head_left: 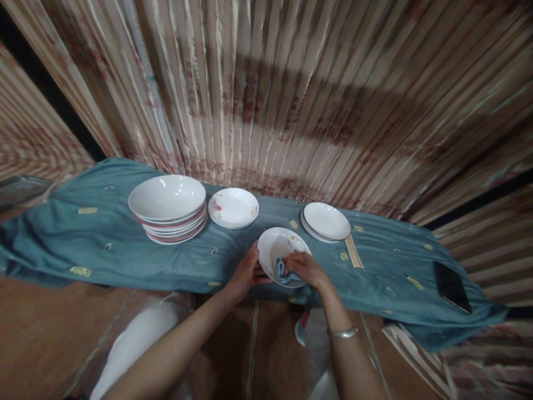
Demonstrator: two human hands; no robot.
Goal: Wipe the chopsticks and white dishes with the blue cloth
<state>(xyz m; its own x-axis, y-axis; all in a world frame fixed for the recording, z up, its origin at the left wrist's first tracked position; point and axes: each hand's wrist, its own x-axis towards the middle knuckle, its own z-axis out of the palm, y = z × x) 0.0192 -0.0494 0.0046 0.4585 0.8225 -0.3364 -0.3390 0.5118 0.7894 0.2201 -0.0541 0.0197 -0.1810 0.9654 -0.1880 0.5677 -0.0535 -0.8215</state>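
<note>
Near the front edge of the cloth-covered table, my left hand grips the left rim of a white flower-patterned bowl, which looks slightly tilted. Bunched in my right hand is a small blue cloth, pressed against the inside of the bowl. Behind the bowl, to the left, lie white plates with red flowers. Right of the bowl, a short stack of small white plates rests partly beside several wooden chopsticks.
A tall stack of large white bowls and plates stands on the left of the table. Toward the right end lies a dark phone. A blue-green tablecloth covers the table, and a striped curtain hangs behind it.
</note>
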